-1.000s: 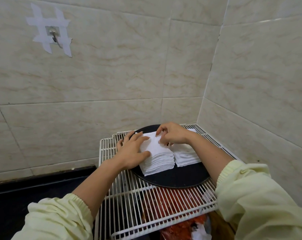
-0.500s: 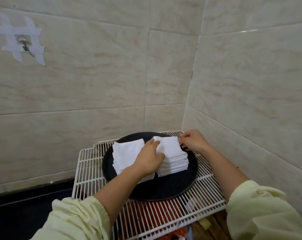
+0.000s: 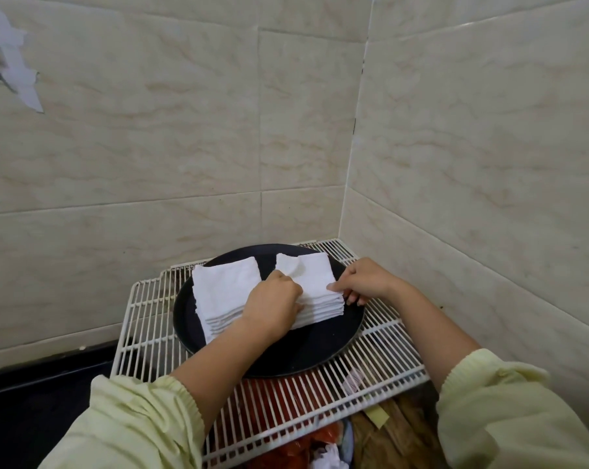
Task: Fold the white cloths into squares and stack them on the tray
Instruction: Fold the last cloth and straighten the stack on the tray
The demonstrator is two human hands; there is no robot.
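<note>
- Beige marbled tiles (image 3: 184, 147) cover both walls of this corner, and strips of white tape (image 3: 14, 76) are stuck high up on the left.
- Down low, a white wire rack (image 3: 144, 333) fills the corner, with a black counter (image 3: 32, 401) to its left.
- A round black tray (image 3: 320, 350) sits on the rack, and it carries two piles of folded white cloths side by side.
- Left stack (image 3: 225, 289): neat squares, many layers showing along the near edge, standing free with nobody touching it.
- Right stack (image 3: 315, 272): just as thick, top cloth a little rumpled near its left edge.
- Left hand (image 3: 272, 306) has its fingers curled round the near left corner of the right stack, knuckles up.
- Right hand (image 3: 364, 282) pinches the same pile at its right edge, thumb on top, fingers bent down the side.
- Pale yellow sleeves (image 3: 134, 428) are gathered at both forearms.
</note>
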